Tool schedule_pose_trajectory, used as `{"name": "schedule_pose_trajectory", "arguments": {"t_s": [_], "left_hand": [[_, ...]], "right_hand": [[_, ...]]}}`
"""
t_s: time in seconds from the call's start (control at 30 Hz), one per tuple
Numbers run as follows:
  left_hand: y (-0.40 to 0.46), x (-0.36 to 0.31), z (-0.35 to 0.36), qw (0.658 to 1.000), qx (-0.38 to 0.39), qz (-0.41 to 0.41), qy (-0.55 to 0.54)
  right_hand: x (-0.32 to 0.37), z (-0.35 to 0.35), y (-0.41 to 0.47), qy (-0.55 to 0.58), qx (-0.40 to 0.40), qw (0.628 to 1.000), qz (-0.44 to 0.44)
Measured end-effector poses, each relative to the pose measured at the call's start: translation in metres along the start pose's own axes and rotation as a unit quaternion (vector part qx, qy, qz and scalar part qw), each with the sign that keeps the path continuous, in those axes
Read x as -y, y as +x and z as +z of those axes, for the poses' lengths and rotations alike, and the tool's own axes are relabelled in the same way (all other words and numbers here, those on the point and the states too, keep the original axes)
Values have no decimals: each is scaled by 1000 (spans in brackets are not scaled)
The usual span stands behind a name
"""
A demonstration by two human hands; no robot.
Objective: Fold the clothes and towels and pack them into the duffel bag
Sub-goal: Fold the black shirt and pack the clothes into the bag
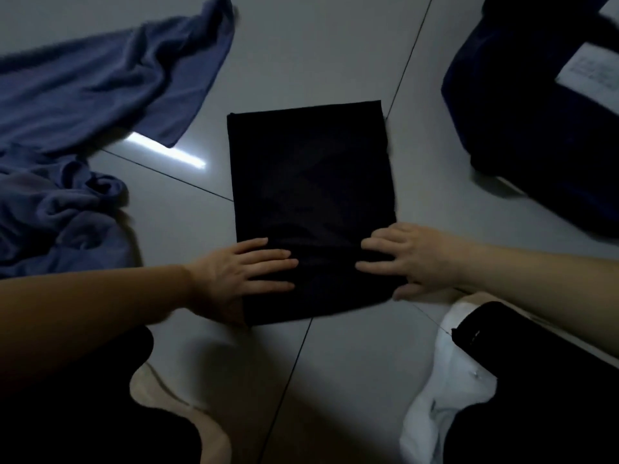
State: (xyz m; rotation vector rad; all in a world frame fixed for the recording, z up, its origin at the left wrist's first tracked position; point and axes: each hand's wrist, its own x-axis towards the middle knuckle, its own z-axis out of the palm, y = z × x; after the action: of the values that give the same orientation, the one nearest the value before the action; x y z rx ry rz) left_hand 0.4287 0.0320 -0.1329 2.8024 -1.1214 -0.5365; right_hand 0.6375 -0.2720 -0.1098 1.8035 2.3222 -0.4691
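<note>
A black garment point(311, 182), folded into a flat rectangle, lies on the pale tiled floor point(301, 55) in the middle of the view. My left hand point(244, 272) presses its near left edge with straight fingers laid on top. My right hand point(412, 259) rests on its near right edge, fingers straight, thumb at the fabric's lower corner. A dark blue duffel bag point(522, 105) with a white label stands at the upper right. A blue-grey towel point(97, 85) lies spread and rumpled at the upper left.
A white garment point(445, 396) with a button lies at the lower right, next to my dark-clothed knee. A beige cloth point(167, 400) shows at the lower left beside my other knee. A bright light reflection streaks the floor left of the black garment.
</note>
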Motion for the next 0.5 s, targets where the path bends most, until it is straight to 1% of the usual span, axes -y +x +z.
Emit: {"name": "schedule_pose_trajectory", "arguments": {"t_s": [0.1, 0.13, 0.2, 0.23, 0.27, 0.3, 0.33, 0.37, 0.4, 0.43, 0.47, 0.5], "left_hand": [[-3, 1, 4, 1000, 20, -4, -5], [-3, 2, 5, 1000, 14, -5, -11], [-1, 2, 6, 1000, -25, -4, -18], [1, 2, 4, 999, -42, -6, -16], [3, 0, 2, 998, -57, -8, -19], [5, 1, -2, 997, -68, -13, -34], [6, 1, -6, 994, -88, -29, -61], [6, 1, -9, 988, -108, -56, -98], [5, 0, -13, 976, -124, -97, -151], [4, 0, -17, 953, -137, -147, -226], [2, -1, -24, 913, -133, -208, -325], [1, -3, -30, 851, -111, -270, -437]], "right_hand": [[7, 7, 2, 25, -72, 997, 12], [7, 9, 4, 26, -94, 995, 13], [8, 7, 10, 48, -114, 992, 23], [9, 4, 13, 68, -113, 990, 41], [11, 0, 16, 100, -109, 986, 77], [14, -6, 19, 152, -101, 974, 134], [17, -13, 21, 218, -99, 951, 196], [17, -19, 22, 290, -95, 918, 255], [14, -24, 23, 359, -72, 880, 303], [8, -31, 24, 429, -35, 840, 331], [1, -39, 24, 501, -2, 795, 342], [-6, -46, 24, 567, 20, 751, 338]]}}
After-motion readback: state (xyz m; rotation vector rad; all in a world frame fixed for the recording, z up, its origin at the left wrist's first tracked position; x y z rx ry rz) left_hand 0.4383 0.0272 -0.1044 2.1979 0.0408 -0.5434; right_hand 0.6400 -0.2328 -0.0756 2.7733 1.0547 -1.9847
